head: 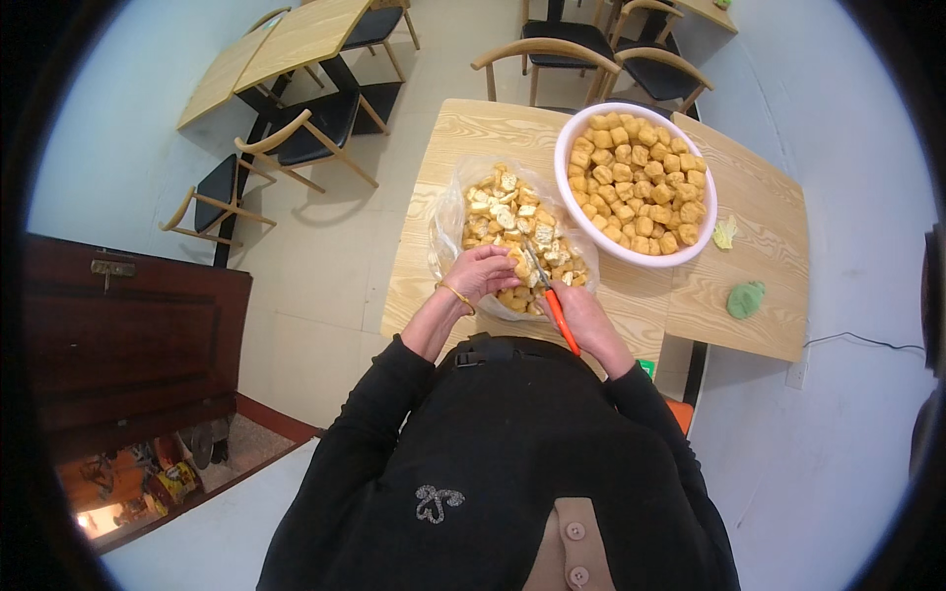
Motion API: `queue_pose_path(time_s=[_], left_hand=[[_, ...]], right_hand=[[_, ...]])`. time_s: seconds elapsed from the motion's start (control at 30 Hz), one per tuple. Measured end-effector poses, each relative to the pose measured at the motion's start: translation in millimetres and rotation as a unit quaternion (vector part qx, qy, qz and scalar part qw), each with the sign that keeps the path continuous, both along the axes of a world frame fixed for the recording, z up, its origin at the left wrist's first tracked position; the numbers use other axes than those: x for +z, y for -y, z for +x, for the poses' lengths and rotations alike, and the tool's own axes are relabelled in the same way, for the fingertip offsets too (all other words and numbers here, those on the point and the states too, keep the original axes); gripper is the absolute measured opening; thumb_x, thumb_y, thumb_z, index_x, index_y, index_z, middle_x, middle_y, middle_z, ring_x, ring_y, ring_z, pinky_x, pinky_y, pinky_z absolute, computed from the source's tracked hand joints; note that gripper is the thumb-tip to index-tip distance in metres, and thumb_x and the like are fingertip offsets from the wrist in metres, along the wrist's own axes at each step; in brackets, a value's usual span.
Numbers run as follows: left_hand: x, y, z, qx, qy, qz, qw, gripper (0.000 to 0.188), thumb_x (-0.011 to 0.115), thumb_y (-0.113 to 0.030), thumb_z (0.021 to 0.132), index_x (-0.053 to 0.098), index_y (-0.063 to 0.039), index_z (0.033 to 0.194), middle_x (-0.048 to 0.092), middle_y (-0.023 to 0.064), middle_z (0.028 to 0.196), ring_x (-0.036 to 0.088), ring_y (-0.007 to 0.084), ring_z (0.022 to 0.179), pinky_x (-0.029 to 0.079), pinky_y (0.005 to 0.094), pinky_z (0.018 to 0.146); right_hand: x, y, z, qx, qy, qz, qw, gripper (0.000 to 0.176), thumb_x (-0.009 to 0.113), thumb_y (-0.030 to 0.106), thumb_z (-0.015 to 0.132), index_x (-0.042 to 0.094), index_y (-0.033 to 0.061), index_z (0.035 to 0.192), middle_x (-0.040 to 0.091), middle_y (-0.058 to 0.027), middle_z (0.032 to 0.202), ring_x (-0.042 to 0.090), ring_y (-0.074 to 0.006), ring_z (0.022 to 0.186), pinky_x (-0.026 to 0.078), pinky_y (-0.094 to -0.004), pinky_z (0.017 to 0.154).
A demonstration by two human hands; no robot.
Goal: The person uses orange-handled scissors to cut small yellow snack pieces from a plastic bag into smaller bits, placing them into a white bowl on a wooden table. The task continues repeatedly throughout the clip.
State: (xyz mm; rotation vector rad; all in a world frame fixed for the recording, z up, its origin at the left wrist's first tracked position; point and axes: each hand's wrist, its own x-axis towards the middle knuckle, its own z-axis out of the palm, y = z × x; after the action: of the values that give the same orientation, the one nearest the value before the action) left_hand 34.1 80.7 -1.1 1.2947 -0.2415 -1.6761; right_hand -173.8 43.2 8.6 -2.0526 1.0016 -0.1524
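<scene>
My left hand (484,275) pinches a fried tofu puff (520,266), its pale inside partly showing. In my right hand (585,316) are scissors (560,319) with orange handles, their metal blades up against that puff. Both hands are over a clear plastic bag (446,221), spread wide on the table. It holds a heap of cut tofu puffs (505,216), many with white insides facing up. Beyond my right hand stands a large pale pink basin (563,177) filled with whole golden tofu puffs (639,181).
The wooden table (473,122) has a green cloth-like lump (746,300) and a crumpled yellowish scrap (725,233) on its right part. Chairs (547,55) stand past the far edge. More chairs (314,137) are at the left, near a dark wooden door (140,325). A wall (857,244) bounds the right.
</scene>
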Motion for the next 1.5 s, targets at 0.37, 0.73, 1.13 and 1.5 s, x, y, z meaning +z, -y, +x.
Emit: queue_pose_path(time_s=[0.37,0.73,1.13,1.5], left_hand=[[-5.9,3.3,-0.1,0.062,-0.044,-0.065,0.995,0.018,0.062,-0.001,0.085,0.054,-0.002,0.101,0.062,0.0098,0.094,0.065,0.0207,0.085,0.057,0.0326,0.080],[-3.1,3.0,0.4,0.025,-0.016,-0.077,0.997,0.015,0.063,-0.003,0.086,0.056,0.000,0.099,0.062,0.0095,0.093,0.065,0.0204,0.087,0.058,0.0324,0.079],[-7.7,6.6,13.8,-0.045,0.122,-0.053,0.990,0.013,0.066,-0.005,0.084,0.058,0.001,0.093,0.064,0.0097,0.088,0.066,0.0188,0.077,0.058,0.0294,0.073],[-11.1,15.3,15.7,-0.052,0.303,-0.118,0.944,0.023,0.066,-0.010,0.084,0.062,-0.001,0.105,0.065,0.0080,0.095,0.063,0.0144,0.083,0.054,0.0264,0.073]], right_hand=[[11.3,-3.5,-6.0,0.048,-0.035,-0.064,0.996,0.024,0.041,0.010,0.090,0.049,0.0000,0.110,0.062,-0.0220,0.096,0.057,-0.0344,0.098,0.034,-0.0418,0.085],[3.0,1.7,-3.3,0.065,-0.035,-0.055,0.996,0.024,0.053,0.025,0.091,0.049,0.0016,0.098,0.061,-0.0216,0.082,0.056,-0.0376,0.086,0.036,-0.0428,0.078],[11.8,2.8,3.6,0.046,-0.015,0.006,0.999,0.032,0.054,0.029,0.090,0.055,-0.0025,0.086,0.061,-0.0264,0.084,0.059,-0.0422,0.083,0.045,-0.0488,0.071],[-5.9,7.3,-27.4,-0.019,0.057,0.105,0.993,0.030,0.060,0.028,0.090,0.053,-0.0015,0.086,0.058,-0.0170,0.065,0.057,-0.0288,0.055,0.044,-0.0375,0.053]])
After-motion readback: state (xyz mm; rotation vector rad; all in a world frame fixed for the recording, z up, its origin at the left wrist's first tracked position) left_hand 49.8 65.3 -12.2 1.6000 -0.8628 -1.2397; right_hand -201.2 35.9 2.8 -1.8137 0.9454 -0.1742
